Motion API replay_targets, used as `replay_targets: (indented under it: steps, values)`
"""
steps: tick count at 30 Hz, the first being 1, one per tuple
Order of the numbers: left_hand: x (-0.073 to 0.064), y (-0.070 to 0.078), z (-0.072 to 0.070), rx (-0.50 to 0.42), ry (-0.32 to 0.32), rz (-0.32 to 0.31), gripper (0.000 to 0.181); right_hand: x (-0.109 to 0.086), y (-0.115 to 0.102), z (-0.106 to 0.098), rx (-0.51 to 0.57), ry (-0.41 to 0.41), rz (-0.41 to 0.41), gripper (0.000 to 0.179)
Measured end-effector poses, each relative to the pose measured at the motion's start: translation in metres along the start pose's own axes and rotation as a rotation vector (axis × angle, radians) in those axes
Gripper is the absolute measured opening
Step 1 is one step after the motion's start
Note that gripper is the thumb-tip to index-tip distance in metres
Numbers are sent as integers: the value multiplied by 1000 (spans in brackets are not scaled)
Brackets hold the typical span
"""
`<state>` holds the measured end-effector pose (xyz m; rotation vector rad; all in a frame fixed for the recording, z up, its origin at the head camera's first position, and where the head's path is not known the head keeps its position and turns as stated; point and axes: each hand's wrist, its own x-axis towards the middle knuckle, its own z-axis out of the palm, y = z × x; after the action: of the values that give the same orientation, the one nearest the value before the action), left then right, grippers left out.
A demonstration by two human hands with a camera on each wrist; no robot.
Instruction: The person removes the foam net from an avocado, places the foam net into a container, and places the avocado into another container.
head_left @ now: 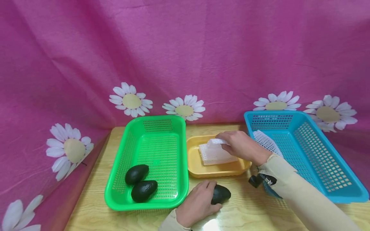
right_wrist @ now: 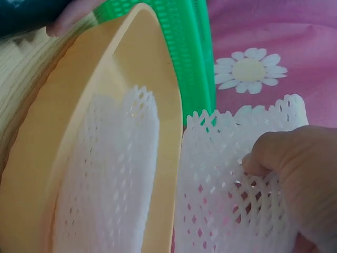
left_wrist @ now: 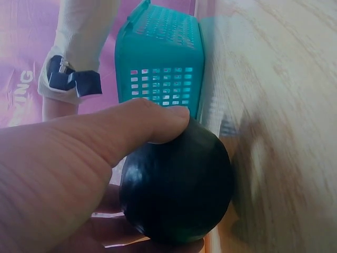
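Note:
Near the front of the table my left hand (head_left: 199, 202) grips a dark avocado (head_left: 222, 194), thumb on one side and fingers round the other, as the left wrist view shows. My right hand (head_left: 242, 147) pinches a white foam net sleeve (right_wrist: 210, 179) between thumb and fingers. That sleeve is lifted beside the rim of the yellow tray (right_wrist: 68, 118). More white foam netting (right_wrist: 113, 174) lies inside the tray. Two other avocados, one farther back (head_left: 137, 174) and one nearer (head_left: 144, 191), sit in the green basket (head_left: 185, 154).
To the right stands a blue basket (head_left: 338, 134) with a white foam net (head_left: 267, 141) along its left side; my right forearm crosses its near left corner. A pink curtain (head_left: 202, 57) with daisies hangs behind the wooden table (head_left: 242, 205).

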<state>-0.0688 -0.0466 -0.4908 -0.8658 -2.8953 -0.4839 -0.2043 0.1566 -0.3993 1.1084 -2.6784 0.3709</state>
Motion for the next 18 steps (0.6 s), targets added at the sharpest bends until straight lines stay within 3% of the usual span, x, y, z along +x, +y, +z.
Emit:
replay_targets:
  steps: [18]
  values:
    - [-1, -1, 0, 27, 12, 13, 61, 25, 11, 22, -7, 44, 14, 30]
